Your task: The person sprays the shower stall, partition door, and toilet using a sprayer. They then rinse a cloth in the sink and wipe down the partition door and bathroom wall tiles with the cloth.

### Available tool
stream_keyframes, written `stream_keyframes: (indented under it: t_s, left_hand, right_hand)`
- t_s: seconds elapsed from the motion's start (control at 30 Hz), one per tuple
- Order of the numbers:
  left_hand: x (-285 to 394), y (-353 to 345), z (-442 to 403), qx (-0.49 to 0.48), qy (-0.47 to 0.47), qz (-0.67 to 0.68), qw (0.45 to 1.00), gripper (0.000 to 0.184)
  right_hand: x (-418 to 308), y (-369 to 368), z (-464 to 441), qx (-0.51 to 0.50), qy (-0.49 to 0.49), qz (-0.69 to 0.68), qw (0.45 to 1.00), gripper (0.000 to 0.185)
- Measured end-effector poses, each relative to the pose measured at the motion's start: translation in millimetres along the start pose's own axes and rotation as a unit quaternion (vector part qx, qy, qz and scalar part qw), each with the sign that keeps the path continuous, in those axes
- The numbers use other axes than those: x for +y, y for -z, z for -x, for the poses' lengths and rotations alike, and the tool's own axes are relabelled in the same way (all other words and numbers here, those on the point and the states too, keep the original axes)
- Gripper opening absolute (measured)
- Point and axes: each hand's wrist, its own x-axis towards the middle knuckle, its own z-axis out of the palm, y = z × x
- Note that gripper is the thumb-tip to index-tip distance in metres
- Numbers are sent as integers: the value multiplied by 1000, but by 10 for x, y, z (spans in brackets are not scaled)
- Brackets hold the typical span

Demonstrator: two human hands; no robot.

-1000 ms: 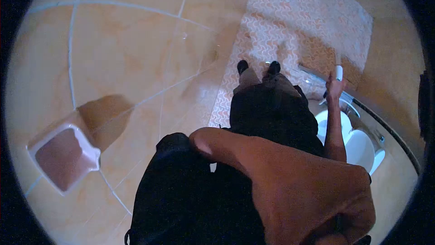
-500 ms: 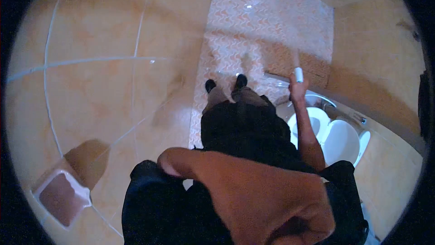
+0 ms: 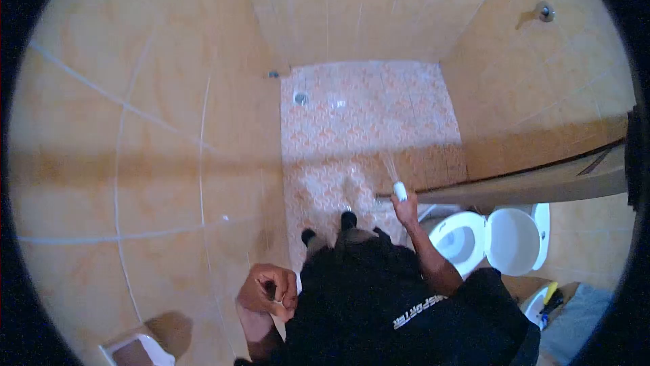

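Observation:
My right hand [image 3: 407, 210] is wrapped round a white spray nozzle [image 3: 400, 191], beside the toilet. Thin streams of water leave the nozzle towards the patterned floor [image 3: 365, 122]. To the left of my body, my left hand [image 3: 269, 290] is raised with its fingers curled together; whether anything small is inside them is hidden. My dark shoes [image 3: 348, 220] stand on the wet floor below.
A white toilet [image 3: 460, 241] with its lid up is at the right, under a low partition [image 3: 542, 186]. A floor drain [image 3: 300, 98] lies ahead, a wall fitting [image 3: 546, 12] upper right, a pink wall holder [image 3: 139, 351] lower left.
The view has tilted up, showing the far wall. My left arm, earlier folded across my body, has swung out to the left. My right hand still holds the spraying nozzle.

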Motion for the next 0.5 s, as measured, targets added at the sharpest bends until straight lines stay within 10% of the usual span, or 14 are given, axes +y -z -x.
stream_keyframes:
  t_s: [0.17,0.33,0.5]
  left_hand:
    - [-544,834,303,199,38,-90,975,27]
    - [-1311,1759,795,566,7,7,824,20]
    - [-2147,2454,1526,619,35,-9,784,16]
  right_hand:
    - [-231,101,37,-4,11,-47,999,26]
    - [-136,23,-25,-20,37,-21,999,24]
    - [36,-47,-105,-33,85,-16,996,27]
